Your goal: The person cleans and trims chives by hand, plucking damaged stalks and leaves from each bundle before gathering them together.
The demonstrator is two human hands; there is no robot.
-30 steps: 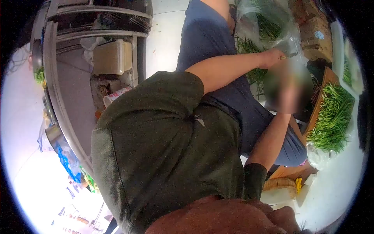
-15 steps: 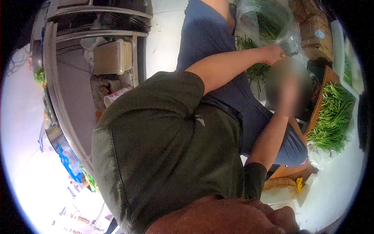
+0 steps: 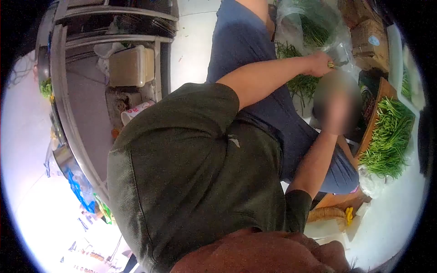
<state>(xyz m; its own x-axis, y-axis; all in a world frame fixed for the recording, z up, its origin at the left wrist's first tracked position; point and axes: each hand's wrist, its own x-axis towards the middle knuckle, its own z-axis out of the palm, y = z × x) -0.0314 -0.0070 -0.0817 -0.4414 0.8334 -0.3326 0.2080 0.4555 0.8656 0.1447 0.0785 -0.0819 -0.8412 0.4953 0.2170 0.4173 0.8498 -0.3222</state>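
Observation:
My left hand (image 3: 320, 63) is closed around a small thing with a yellowish end, too small to name. It hangs near greens (image 3: 302, 84) and a clear plastic bag (image 3: 314, 22) with more green stalks in it. Lower and to the right, my right hand (image 3: 338, 109) reaches in toward it; a round blur covers its fingers and whatever is between them. A dark box or bag with lettering (image 3: 368, 95) lies just beyond the right hand. On a wooden board (image 3: 371, 116) rests a heap of cut green stalks (image 3: 387, 136).
Cardboard boxes (image 3: 369, 41) stand at the upper right. A metal rack (image 3: 66, 100) on the left holds a lidded plastic tub (image 3: 129, 67) and a white-and-red cup (image 3: 136, 111). A round wooden item (image 3: 325, 214) and a yellow object (image 3: 349, 216) lie at the lower right.
My left hand has shifted and turned slightly, staying near the bag. The blurred right hand has moved only a little. The greens and boxes have stayed in place.

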